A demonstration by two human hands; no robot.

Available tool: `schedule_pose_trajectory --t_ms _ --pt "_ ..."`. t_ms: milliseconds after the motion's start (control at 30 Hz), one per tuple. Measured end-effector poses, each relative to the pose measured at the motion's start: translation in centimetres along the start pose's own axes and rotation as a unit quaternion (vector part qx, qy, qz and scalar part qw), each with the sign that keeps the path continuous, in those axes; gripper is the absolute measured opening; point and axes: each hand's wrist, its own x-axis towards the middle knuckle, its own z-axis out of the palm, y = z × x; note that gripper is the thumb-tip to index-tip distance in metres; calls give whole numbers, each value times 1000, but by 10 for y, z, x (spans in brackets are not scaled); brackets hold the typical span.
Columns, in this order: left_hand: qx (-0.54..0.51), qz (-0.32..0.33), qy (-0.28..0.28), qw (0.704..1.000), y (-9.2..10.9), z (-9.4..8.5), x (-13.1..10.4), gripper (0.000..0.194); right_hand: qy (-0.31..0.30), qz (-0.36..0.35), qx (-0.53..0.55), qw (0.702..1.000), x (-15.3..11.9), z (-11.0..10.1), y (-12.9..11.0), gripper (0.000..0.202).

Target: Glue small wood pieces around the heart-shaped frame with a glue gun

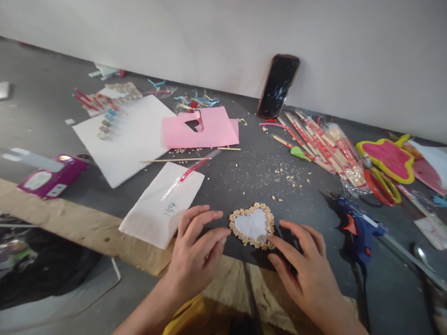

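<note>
Heart lies between two loosely opened hands

From my end of the feed, I have the wooden-bit heart point(249, 225) flat near the front edge of the dark table point(216, 193), its pale middle ringed by small tan pieces. The left hand point(197, 251) is at its left rim, fingers curved and loosely apart, the nearest fingertip at the edge. The right hand point(305, 265) is spread, with thumb and index apart and the index fingertip at the right rim. I see neither hand pinching anything.

For containers, I count clear red-printed packets point(321, 149) on the right, wooden sticks inside them. A similar clear wrapper point(186, 177) lies across the white paper marked 154 point(150, 204); I make out no stick inside it. At far left sits a purple box point(52, 176), whose contents I cannot tell. Below the table, a dark bag point(49, 265) is too blurred for me to read what is around its mouth. The blue glue gun point(359, 232) lies beyond the right hand.
</note>
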Motion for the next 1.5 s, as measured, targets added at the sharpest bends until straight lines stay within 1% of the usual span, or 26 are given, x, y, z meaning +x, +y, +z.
schedule_pose_trajectory --t_ms 367,633,933,1167,1300,1400,1500 --pt "2 10 4 1000 -1 1 1 23 29 10 15 999 -3 3 -4 25" --pt "5 7 3 1000 -2 0 0 23 24 5 10 1000 2 8 -7 16" --pt "0 1 2 1000 -1 0 0 23 29 -8 10 1000 4 9 -8 14" --pt "-5 1 7 1000 -1 0 0 23 15 -5 26 1000 4 6 -9 17" --pt "-5 5 7 1000 -2 1 -1 22 42 -13 27 999 2 2 -5 21" --pt "-6 1 1 1000 -1 0 0 21 66 -11 16 998 -1 0 0 18" --pt "-8 5 4 1000 0 0 1 21 66 -4 5 998 -4 1 3 12"
